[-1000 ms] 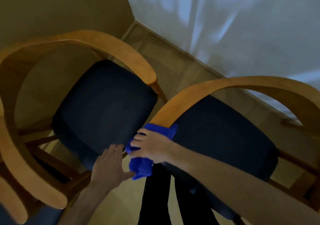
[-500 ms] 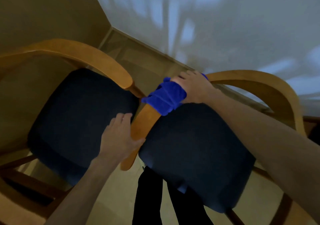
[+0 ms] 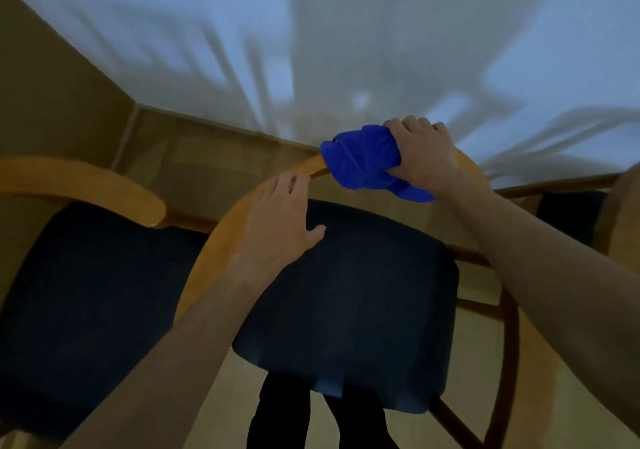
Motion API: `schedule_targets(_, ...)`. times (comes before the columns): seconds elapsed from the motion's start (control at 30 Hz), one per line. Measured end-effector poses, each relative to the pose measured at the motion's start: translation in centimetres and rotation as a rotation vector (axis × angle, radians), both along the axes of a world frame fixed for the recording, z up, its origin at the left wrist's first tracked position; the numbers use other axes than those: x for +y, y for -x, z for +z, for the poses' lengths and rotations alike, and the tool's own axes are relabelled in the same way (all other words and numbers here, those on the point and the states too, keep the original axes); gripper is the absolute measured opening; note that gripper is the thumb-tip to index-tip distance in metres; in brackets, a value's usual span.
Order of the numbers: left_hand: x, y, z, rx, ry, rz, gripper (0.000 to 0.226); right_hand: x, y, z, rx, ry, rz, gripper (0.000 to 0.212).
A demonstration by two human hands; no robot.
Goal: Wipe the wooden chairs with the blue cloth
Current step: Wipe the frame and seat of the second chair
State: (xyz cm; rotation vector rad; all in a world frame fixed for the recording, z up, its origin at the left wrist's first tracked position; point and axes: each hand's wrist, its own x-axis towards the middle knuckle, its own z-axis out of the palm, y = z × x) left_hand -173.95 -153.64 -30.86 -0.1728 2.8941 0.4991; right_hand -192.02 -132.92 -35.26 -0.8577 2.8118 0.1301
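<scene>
Head view, looking steeply down; frame is motion-blurred, edges soft.

Two wooden armchairs side by side. The nearer one, centre of frame, has a curved wooden rail (image 3: 207, 258) sweeping from lower centre-left up to the upper right, around a dark padded seat (image 3: 363, 310). The second chair sits at left: its armrest (image 3: 104, 189) ends in a rounded tip at mid-left, over its own dark seat (image 3: 86, 310). The two chairs stand just beside each other, the armrest tip close to the centre chair's rail.

Blue cloth (image 3: 363, 164) is bunched on the top of the centre chair's rail, upper centre-right of frame, draped over the wood with a tail hanging toward the seat.

Right hand (image 3: 424, 158) grasps the cloth, fingers curled over it and the rail; forearm runs off to the lower right.

Left hand (image 3: 277, 220) lies flat on the same rail just left of the cloth, fingers extended and together, thumb spread over the seat edge. It holds nothing; palm rests on wood.

Pale wall (image 3: 311, 50) with streaked shadows fills the top. Tan floor (image 3: 207, 144) shows in a band beneath it and again at the bottom. Dark trouser legs (image 3: 277, 414) are visible at bottom centre, below the seat's front edge. Another wooden chair part and dark cushion show at the far right edge, unclear.
</scene>
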Motion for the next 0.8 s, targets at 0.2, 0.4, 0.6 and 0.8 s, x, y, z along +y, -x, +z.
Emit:
schedule_targets(0.2, 5.1, 2.8, 0.1, 0.076, 0.026, -0.143, 0.069, 11.9, -2.4, -1.4, -0.192, 0.237, -0.497, 0.059)
schedule_targets(0.4, 11.0, 4.4, -1.3, 0.061, 0.065, -0.3, 0.071, 20.9, -10.2, -4.4, -0.245, 0.146, -0.8, 0.048)
schedule_targets(0.6, 18.1, 4.3, -2.0, 0.053, 0.009, -0.49, 0.069, 21.0, -12.3, -4.1, -0.218, 0.132, -0.947, 0.07)
schedule_targets(0.8, 23.2, 2.8, -2.2, 0.078, -0.009, -0.665, 0.065, 22.3, -18.1, -3.5, -0.179, 0.085, -1.106, 0.091)
